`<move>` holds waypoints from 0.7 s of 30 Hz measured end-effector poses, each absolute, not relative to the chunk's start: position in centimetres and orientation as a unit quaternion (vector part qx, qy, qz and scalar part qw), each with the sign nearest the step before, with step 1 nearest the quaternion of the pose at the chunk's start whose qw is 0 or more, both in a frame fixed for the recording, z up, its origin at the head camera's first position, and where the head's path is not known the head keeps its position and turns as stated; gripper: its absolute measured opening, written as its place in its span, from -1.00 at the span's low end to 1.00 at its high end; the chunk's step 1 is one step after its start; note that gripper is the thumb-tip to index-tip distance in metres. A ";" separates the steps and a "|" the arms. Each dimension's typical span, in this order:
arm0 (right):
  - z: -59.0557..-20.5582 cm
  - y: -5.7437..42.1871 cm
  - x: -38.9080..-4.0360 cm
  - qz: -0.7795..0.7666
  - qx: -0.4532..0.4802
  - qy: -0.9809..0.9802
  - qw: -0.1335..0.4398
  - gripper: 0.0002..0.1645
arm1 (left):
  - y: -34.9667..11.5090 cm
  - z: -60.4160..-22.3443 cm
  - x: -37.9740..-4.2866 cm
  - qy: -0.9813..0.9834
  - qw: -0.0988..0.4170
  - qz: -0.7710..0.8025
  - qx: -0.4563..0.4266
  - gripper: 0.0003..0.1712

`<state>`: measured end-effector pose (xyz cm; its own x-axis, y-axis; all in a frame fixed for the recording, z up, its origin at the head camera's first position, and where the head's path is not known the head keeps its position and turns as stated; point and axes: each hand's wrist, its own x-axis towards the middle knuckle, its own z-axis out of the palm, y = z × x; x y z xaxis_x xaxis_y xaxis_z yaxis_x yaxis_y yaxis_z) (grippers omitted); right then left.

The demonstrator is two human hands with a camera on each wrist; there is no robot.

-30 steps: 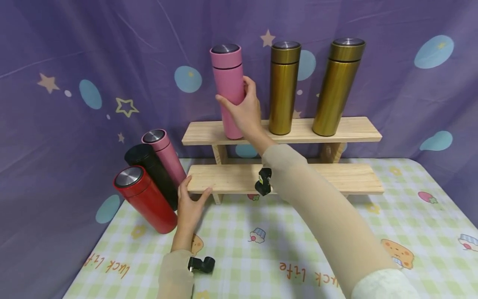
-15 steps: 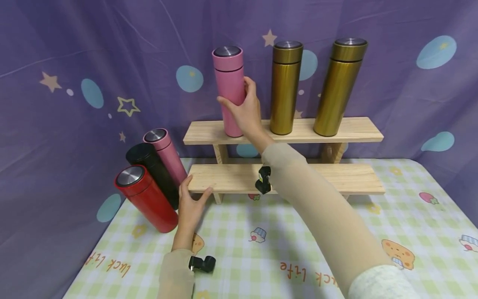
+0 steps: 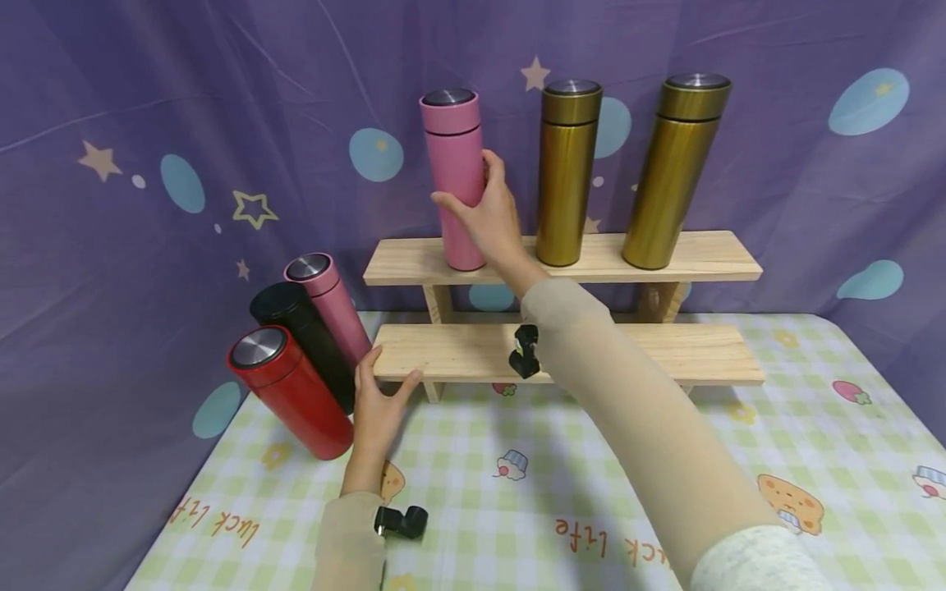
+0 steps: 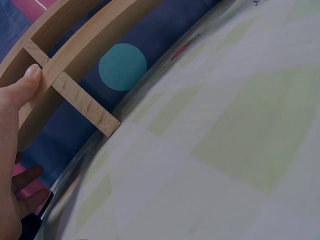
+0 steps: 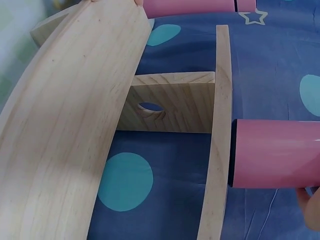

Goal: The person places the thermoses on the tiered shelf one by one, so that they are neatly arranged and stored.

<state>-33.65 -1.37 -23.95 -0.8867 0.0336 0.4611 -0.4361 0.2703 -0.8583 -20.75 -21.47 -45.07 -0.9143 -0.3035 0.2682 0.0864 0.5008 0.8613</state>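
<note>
Pink bottle [image 3: 452, 164] stands near the left end of the upper board [image 3: 402, 258], almost upright, its base apparently touching the wood. Compared with a second ago, little has changed: at most, the base looks slightly farther back from the front edge, while the two gold bottles [image 3: 567, 189] keep their places to its right. The right hand [image 3: 491, 213] still grips the bottle, thumb on one side and fingers round the other; the left hand [image 3: 378, 410] still holds the left corner of the lower board [image 3: 443, 353] between thumb and forefinger. My judgement is that this is fine positioning, with the bottle all but settled and only its release not yet done
</note>
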 end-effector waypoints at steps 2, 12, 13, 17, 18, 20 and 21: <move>-23.9 -1.4 -33.6 0.586 0.130 -0.777 0.191 0.07 | -21.5 -45.1 -20.7 -0.844 0.196 -0.496 0.066 -0.02; -23.9 -1.4 -33.6 0.558 0.127 -0.801 0.174 0.10 | -21.6 -45.1 -20.7 -0.843 0.194 -0.496 0.069 0.00; -23.9 -1.4 -33.6 0.554 0.127 -0.804 0.172 0.10 | -21.6 -45.1 -20.7 -0.843 0.194 -0.497 0.069 0.00; -23.9 -1.2 -33.4 0.551 0.131 -0.807 0.168 0.09 | -21.6 -45.2 -20.8 -0.844 0.193 -0.497 0.066 0.00; -23.9 -1.1 -33.4 0.551 0.132 -0.807 0.167 0.08 | -21.6 -45.2 -20.9 -0.844 0.193 -0.496 0.065 0.00; -23.9 -1.0 -33.2 0.557 0.135 -0.803 0.163 0.07 | -21.6 -45.1 -20.8 -0.844 0.195 -0.496 0.064 -0.01; -23.8 -0.9 -33.1 0.564 0.137 -0.798 0.161 0.06 | -21.6 -45.1 -20.8 -0.843 0.197 -0.496 0.065 -0.01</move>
